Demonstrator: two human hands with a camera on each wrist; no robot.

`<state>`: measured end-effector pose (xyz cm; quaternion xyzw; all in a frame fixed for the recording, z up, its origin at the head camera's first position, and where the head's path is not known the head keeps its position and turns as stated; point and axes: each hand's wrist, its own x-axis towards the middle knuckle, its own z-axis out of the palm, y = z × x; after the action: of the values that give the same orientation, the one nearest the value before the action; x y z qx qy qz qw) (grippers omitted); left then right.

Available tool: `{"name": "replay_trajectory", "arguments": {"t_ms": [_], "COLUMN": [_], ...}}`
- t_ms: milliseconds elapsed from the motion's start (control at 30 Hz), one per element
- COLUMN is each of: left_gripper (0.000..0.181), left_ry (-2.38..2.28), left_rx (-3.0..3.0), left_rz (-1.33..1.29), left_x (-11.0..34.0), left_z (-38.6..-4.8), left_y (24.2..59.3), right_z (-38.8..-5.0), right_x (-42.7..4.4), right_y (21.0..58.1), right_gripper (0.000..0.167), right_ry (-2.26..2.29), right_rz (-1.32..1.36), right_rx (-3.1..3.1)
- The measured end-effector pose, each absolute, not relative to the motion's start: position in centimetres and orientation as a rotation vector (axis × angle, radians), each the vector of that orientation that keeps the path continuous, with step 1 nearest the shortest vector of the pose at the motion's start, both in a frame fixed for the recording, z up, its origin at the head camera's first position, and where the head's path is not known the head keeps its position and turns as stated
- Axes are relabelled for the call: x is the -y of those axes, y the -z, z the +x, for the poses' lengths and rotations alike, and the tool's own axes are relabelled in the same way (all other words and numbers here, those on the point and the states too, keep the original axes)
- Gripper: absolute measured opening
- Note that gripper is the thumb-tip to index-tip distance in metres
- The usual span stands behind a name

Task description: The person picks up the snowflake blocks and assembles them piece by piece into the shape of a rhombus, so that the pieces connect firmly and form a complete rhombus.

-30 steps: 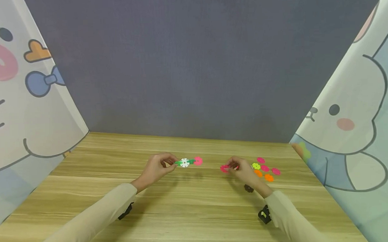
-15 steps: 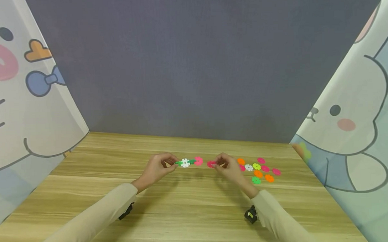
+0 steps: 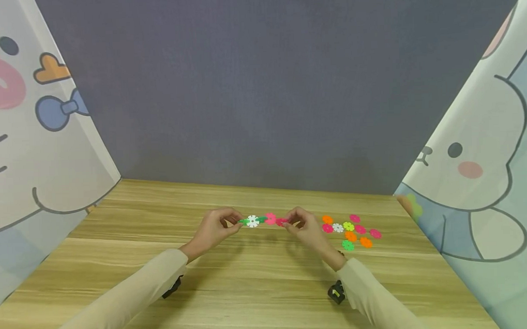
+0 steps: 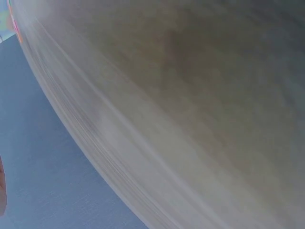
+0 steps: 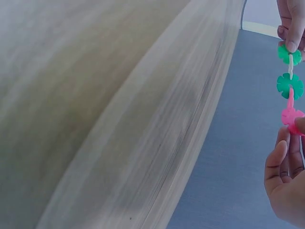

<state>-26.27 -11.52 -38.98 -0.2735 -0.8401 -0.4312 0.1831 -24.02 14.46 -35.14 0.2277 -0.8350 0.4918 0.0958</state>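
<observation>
A chain of notched flower-shaped snowflake discs stretches between my hands just above the table. My left hand (image 3: pixel 215 229) pinches its left end, a green disc (image 5: pixel 295 58) between thumb and fingers. After it come a white disc (image 3: pixel 252 221), a second green disc (image 5: pixel 289 86) and a pink disc (image 3: pixel 270 218). My right hand (image 3: pixel 308 232) pinches a deeper pink disc (image 5: pixel 289 116) against that pink one; whether their slots interlock fully I cannot tell. The left wrist view shows mostly blurred table, with a sliver of a hand at its left edge.
Loose discs lie on the wooden table (image 3: pixel 250 291) right of my right hand, among them an orange disc (image 3: pixel 327 220), a white one (image 3: pixel 337 227) and a green one (image 3: pixel 348 245). A dark disc (image 3: pixel 341 253) is partly covered by my right forearm. A grey panel (image 3: pixel 261 97) stands behind.
My right hand has moved left with the deeper pink disc from beside the loose discs to the chain's pink end. My left hand has stayed nearly still.
</observation>
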Motion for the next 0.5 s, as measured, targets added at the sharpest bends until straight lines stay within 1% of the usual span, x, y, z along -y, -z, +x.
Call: {"name": "replay_trajectory", "arguments": {"t_ms": [500], "left_gripper": [0.012], "left_ry": [1.228], "left_rx": [2.368], "left_rz": [-0.762], "left_x": [11.60], "left_z": [-26.08], "left_y": [38.99], "right_z": [-24.07], "right_x": [-14.11], "right_y": [35.52], "right_gripper": [0.009], "right_ry": [-1.412], "right_rz": [0.688], "right_rx": [2.429]}}
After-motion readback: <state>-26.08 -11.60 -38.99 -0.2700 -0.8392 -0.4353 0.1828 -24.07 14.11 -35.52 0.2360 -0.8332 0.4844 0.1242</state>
